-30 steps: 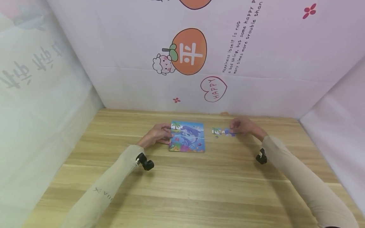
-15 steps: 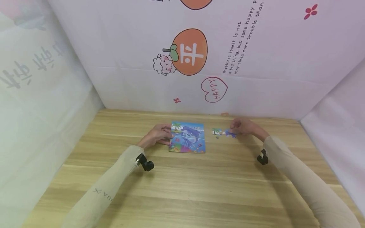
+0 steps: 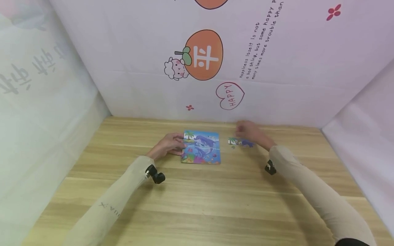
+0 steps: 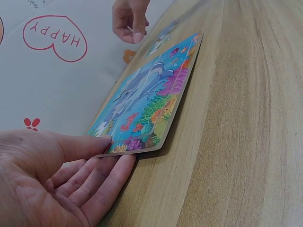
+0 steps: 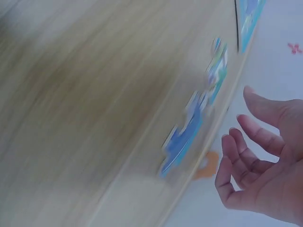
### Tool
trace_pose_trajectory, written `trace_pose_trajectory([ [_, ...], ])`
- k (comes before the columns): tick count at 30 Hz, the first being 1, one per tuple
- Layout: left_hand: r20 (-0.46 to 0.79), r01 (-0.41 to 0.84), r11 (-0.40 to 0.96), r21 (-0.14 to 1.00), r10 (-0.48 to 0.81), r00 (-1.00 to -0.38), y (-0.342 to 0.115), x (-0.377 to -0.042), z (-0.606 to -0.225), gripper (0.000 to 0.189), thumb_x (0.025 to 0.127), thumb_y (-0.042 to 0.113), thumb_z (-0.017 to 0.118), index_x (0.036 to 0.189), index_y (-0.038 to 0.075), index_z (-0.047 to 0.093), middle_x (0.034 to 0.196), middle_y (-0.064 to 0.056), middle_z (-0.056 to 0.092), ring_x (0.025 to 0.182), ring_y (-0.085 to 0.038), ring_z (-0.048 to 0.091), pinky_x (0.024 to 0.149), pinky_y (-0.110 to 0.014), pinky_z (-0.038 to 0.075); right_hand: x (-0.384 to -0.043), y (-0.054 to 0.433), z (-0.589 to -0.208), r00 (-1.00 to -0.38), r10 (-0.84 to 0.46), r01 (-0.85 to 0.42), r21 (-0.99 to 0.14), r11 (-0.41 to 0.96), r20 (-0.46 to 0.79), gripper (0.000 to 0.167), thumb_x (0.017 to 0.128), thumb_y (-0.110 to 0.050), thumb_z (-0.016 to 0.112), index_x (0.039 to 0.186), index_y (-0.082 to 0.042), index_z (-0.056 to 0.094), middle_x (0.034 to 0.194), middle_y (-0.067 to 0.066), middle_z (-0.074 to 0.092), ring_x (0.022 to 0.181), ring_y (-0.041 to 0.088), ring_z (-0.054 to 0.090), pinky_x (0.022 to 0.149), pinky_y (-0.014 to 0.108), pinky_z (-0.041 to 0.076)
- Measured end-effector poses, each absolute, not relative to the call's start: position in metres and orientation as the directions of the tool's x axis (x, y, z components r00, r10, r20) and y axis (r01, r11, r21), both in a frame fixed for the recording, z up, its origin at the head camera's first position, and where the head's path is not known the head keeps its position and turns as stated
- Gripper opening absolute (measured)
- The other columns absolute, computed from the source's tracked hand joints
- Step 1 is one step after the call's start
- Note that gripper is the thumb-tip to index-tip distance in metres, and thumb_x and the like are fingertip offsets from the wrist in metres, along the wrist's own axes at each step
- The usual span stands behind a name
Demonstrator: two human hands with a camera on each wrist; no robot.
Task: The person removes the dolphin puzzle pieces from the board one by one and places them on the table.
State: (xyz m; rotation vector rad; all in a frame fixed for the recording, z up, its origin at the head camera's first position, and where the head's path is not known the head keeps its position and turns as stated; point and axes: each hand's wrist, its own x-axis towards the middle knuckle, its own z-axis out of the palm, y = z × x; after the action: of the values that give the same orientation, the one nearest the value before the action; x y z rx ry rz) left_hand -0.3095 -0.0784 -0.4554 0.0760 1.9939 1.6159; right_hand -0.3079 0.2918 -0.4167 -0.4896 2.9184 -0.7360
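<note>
A square dolphin picture board with sea plants and a palm tree lies at the table's far middle. My left hand holds its left edge. In the left wrist view the thumb presses on the top near a corner, with fingers beneath the board. To the right lie joined jigsaw pieces: one palm tree piece and a blue-purple piece. My right hand is raised over them, near the back wall. The right wrist view shows its fingers loosely bent and apart, holding nothing.
A white printed sheet stands as a wall right behind the table's back edge, with more white sheets at both sides. The wooden table stretches toward me. A small black camera sits on each wrist.
My right hand has let go of the blue-purple piece and moved up and left, toward the back wall. The left hand stays at the board's edge.
</note>
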Motion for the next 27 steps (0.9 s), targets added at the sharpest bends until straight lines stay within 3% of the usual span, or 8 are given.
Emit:
trace_pose_trajectory([
  [2,-0.385,-0.297,0.269,0.916,0.387,-0.838,-0.078,-0.310,-0.456,0.062,0.098,-0.003,0.066,0.156,0.001,0.043,0.142,-0.026,0.056,0.084,-0.018,0.070,0.076,-0.029,0.069,-0.310,0.281,-0.417,-0.938,-0.346,-0.304,-0.471,0.828,-0.003,0.015,0.098,-0.007,0.071,0.103,0.006,0.066,0.095,0.019,0.070,0.090,0.034,0.065,0.086,0.053,0.061],
  [5,-0.381,-0.294,0.267,0.918,0.390,-0.838,-0.078,-0.311,-0.457,0.062,0.098,-0.003,0.066,0.156,0.000,0.043,0.141,-0.026,0.056,0.083,-0.018,0.070,0.077,-0.030,0.069,-0.313,0.265,-0.418,-0.924,-0.382,-0.348,-0.446,0.825,0.014,0.016,0.097,-0.012,0.074,0.101,0.002,0.067,0.092,0.015,0.069,0.086,0.029,0.063,0.082,0.048,0.059],
  [12,-0.385,-0.299,0.265,0.917,0.383,-0.840,-0.079,-0.312,-0.458,0.063,0.097,-0.003,0.068,0.155,0.000,0.043,0.142,-0.025,0.056,0.085,-0.019,0.070,0.076,-0.030,0.069,-0.317,0.229,-0.422,-0.880,-0.476,-0.418,-0.474,0.775,-0.002,0.042,0.092,-0.017,0.082,0.120,0.009,0.065,0.110,0.022,0.069,0.101,0.035,0.065,0.095,0.053,0.060],
  [19,-0.365,-0.273,0.271,0.923,0.393,-0.844,-0.078,-0.313,-0.459,0.061,0.097,-0.001,0.068,0.154,0.001,0.045,0.139,-0.025,0.059,0.086,-0.018,0.071,0.077,-0.031,0.069,-0.314,0.206,-0.421,-0.860,-0.504,-0.430,-0.414,0.802,-0.085,0.063,0.089,-0.022,0.084,0.137,0.009,0.058,0.139,0.026,0.057,0.131,0.042,0.052,0.118,0.056,0.047],
  [23,-0.373,-0.280,0.277,0.919,0.383,-0.845,-0.079,-0.311,-0.458,0.062,0.097,-0.002,0.068,0.154,0.002,0.046,0.139,-0.025,0.059,0.086,-0.019,0.071,0.077,-0.030,0.069,-0.309,0.199,-0.421,-0.857,-0.482,-0.381,-0.405,0.831,-0.182,0.074,0.086,-0.023,0.087,0.146,0.004,0.052,0.145,0.022,0.049,0.135,0.039,0.050,0.120,0.054,0.047],
  [27,-0.377,-0.283,0.282,0.917,0.373,-0.848,-0.078,-0.311,-0.457,0.062,0.097,-0.002,0.068,0.154,0.001,0.045,0.140,-0.024,0.058,0.096,-0.023,0.071,0.078,-0.031,0.069,-0.308,0.196,-0.421,-0.849,-0.480,-0.378,-0.384,0.842,-0.218,0.082,0.082,-0.023,0.090,0.149,0.002,0.049,0.145,0.019,0.049,0.135,0.036,0.050,0.121,0.051,0.046],
])
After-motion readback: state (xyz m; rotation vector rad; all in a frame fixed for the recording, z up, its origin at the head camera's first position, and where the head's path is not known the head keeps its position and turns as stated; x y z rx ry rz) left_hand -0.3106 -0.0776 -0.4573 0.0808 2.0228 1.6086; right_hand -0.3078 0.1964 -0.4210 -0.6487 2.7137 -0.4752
